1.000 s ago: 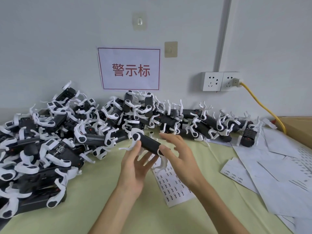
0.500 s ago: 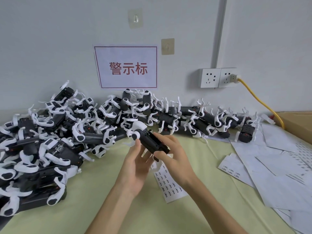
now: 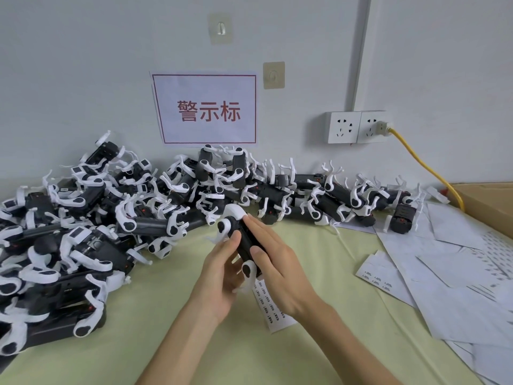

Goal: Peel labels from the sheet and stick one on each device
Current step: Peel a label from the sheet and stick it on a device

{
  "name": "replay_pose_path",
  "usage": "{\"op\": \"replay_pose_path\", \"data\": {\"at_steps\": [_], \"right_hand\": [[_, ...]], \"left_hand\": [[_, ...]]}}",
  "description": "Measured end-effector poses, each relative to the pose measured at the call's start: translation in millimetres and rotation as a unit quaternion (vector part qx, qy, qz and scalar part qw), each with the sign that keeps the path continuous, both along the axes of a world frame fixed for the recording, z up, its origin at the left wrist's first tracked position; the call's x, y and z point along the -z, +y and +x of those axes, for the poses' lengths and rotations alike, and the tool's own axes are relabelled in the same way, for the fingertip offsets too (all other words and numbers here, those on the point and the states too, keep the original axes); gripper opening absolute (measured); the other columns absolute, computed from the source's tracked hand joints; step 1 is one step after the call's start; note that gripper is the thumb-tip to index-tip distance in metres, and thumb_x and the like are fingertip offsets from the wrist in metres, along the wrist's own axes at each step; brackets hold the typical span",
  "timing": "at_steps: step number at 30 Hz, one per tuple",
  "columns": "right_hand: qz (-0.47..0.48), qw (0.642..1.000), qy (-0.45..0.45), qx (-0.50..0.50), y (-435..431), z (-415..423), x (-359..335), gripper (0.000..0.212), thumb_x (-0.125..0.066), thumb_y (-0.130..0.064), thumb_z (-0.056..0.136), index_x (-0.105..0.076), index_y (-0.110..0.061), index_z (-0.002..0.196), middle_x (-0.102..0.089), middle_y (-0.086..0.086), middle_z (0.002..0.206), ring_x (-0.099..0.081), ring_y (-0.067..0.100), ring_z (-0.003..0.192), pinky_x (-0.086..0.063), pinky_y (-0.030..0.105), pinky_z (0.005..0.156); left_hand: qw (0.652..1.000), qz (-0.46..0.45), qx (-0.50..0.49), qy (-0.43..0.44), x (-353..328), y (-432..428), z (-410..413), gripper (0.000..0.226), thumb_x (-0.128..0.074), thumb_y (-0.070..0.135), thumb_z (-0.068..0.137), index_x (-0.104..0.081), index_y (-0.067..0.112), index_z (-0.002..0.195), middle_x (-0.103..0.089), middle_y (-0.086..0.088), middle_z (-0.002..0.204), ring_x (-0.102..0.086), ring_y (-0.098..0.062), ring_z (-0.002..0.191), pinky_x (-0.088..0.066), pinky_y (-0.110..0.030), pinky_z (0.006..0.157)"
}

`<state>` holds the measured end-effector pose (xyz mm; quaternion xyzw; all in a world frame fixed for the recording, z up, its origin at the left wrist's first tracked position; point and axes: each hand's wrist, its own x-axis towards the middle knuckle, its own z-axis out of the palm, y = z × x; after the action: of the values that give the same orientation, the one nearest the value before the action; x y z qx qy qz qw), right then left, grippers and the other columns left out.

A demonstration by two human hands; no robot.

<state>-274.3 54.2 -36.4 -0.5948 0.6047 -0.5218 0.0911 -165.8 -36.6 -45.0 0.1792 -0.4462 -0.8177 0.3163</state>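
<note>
I hold one black device (image 3: 244, 241) with white clips above the table's middle, its long axis pointing away from me. My left hand (image 3: 219, 273) cradles it from the left and below, thumb on its side. My right hand (image 3: 277, 262) lies over its top, fingers reaching to the white clip at the far end and thumb pressed on the near side. The label sheet (image 3: 273, 307) lies flat on the green cloth under my hands, partly hidden by them. I cannot see a peeled label on either hand.
A big pile of similar black-and-white devices (image 3: 83, 234) fills the left and runs along the wall to the right (image 3: 347, 201). Loose white sheets (image 3: 458, 287) cover the right side. A cardboard box (image 3: 488, 201) and a yellow cable (image 3: 422, 162) stand at far right.
The device has turned from lying crosswise to pointing away from me. My right hand has slid over its top, and my left hand has closed in under it.
</note>
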Motion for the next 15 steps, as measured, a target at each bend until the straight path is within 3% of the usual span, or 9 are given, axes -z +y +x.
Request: {"op": "replay_pose_path", "data": {"at_steps": [4,7,11,15], "right_hand": [[0.007,1.0,0.005,-0.014,-1.2,2.8,2.1,0.053,-0.04,-0.035,0.103,-0.036,-0.036,0.156,-0.028,-0.018,0.164,-0.019,-0.007,0.15,-0.025,0.036,0.125],[-0.003,1.0,0.006,-0.017,-0.9,2.8,1.1,0.046,-0.043,-0.034,0.105,-0.045,-0.038,0.151,-0.034,-0.018,0.162,-0.024,-0.007,0.149,-0.026,0.029,0.123],[0.007,0.999,0.033,-0.009,-1.2,4.2,1.8,0.042,-0.047,-0.034,0.104,-0.054,-0.041,0.145,-0.039,-0.017,0.159,-0.029,-0.011,0.144,-0.025,0.015,0.116],[-0.031,0.999,0.011,0.01,-1.5,4.6,0.5,0.038,-0.053,-0.029,0.101,-0.064,-0.037,0.136,-0.053,-0.016,0.149,-0.043,-0.012,0.135,-0.036,0.012,0.107]], "left_hand": [[1.0,-0.009,-0.022,-0.011,0.1,-1.3,1.0,0.055,-0.072,0.046,0.083,-0.069,0.021,0.133,-0.071,0.002,0.104,-0.064,-0.006,0.066,-0.047,-0.018,0.05],[0.999,0.014,-0.039,0.006,-1.4,-2.4,0.9,0.05,-0.074,0.045,0.079,-0.075,0.02,0.123,-0.073,0.004,0.098,-0.065,-0.007,0.063,-0.048,-0.018,0.047],[0.995,0.058,-0.062,0.054,-1.7,-6.2,3.6,0.024,-0.074,0.038,0.083,-0.084,0.02,0.094,-0.078,0.0,0.098,-0.075,-0.016,0.078,-0.063,-0.031,0.072],[0.99,0.079,-0.082,0.079,-2.4,-5.4,2.8,0.027,-0.073,0.039,0.085,-0.084,0.015,0.089,-0.078,-0.004,0.098,-0.075,-0.02,0.081,-0.064,-0.04,0.085]]}}
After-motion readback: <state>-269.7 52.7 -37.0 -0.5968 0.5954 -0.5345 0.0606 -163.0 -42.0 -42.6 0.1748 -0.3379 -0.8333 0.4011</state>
